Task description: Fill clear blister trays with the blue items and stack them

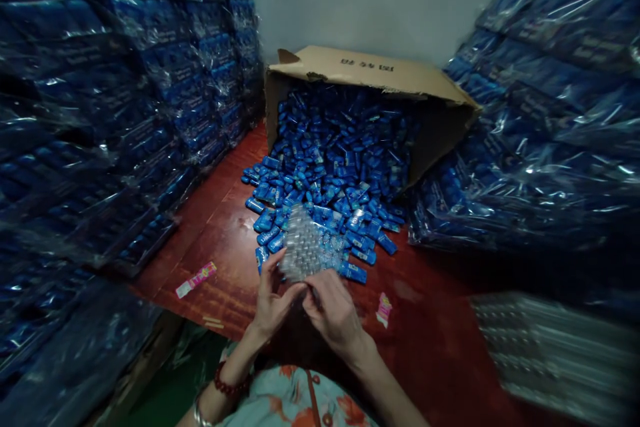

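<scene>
A clear plastic tray with rows of small pockets (pixel 303 247) is held up just above the table in front of me. My left hand (pixel 273 297) grips its lower left side, thumb stretched toward the near corner. At the near edge, the fingers of my right hand (pixel 333 310) pinch the tray close to my left thumb. Behind the tray lies a heap of small blue wrapped packets (pixel 327 190), spilling from a cardboard box (pixel 370 67) lying on its side. The tray partly covers the nearest packets.
Clear plastic trays (pixel 560 353) are stacked at the right. Film-wrapped blue packs (pixel 195 47) tower on the left, more wrapped packs (pixel 540 127) on the right. Pink wrappers (pixel 197 279) lie on the red table (pixel 225 240). A pale wall stands behind the box.
</scene>
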Demonstrator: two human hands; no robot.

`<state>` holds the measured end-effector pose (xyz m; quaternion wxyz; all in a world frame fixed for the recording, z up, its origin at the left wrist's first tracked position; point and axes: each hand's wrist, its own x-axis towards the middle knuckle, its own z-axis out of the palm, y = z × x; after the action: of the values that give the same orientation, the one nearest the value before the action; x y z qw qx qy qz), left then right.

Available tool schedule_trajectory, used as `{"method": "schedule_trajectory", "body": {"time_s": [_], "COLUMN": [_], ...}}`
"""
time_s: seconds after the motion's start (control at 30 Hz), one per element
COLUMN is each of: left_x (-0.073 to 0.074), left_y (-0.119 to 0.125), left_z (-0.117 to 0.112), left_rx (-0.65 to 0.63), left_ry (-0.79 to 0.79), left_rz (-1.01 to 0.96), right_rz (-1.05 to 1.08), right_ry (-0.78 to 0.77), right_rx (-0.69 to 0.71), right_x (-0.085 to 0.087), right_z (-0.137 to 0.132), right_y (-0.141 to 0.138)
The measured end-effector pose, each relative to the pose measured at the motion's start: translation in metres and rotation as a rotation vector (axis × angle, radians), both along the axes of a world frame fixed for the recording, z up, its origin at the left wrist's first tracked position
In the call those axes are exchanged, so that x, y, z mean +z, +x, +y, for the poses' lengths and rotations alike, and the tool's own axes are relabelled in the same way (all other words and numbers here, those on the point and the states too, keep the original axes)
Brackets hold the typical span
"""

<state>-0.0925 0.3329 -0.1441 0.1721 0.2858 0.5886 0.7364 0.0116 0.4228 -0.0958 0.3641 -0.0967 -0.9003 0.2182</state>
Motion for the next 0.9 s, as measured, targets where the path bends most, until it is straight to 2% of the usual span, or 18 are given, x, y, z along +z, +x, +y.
{"method": "schedule_trajectory", "body": {"time_s": [0.1, 0.17, 0.23, 0.3, 0.37, 0.43, 0.57, 0.7, 0.9], "left_x": [-0.004, -0.005, -0.005, -0.004, -0.004, -0.006, -0.007, -0.003, 0.003], "left_y": [-0.008, -0.017, -0.026, -0.029, -0.026, -0.018, -0.003, 0.000, -0.002], "left_z": [-0.006, -0.010, -0.012, -0.011, -0.008, -0.005, -0.001, -0.001, -0.001], "left_rx": [0.114, 0.250, 0.367, 0.396, 0.352, 0.298, 0.183, 0.137, 0.024], "left_ry": [-0.008, 0.002, 0.020, 0.028, 0.032, 0.040, 0.041, 0.004, 0.045], "left_rz": [0.119, 0.132, 0.102, 0.056, 0.020, 0.008, 0.000, -0.097, -0.150], "right_rz": [0.111, 0.092, -0.001, -0.098, -0.131, -0.071, 0.050, -0.015, -0.074], "right_ry": [0.184, 0.297, 0.369, 0.363, 0.277, 0.095, -0.303, -0.489, -0.757], "right_rx": [-0.182, -0.262, -0.258, -0.219, -0.202, -0.190, -0.019, 0.147, 0.194], "right_x": [-0.006, -0.013, -0.025, -0.037, -0.046, -0.046, -0.024, -0.005, 0.000], "right_z": [0.011, 0.024, 0.035, 0.040, 0.036, 0.028, 0.012, 0.012, 0.012], "right_y": [0.004, 0.007, 0.009, 0.007, 0.004, -0.001, -0.007, -0.011, -0.013]}}
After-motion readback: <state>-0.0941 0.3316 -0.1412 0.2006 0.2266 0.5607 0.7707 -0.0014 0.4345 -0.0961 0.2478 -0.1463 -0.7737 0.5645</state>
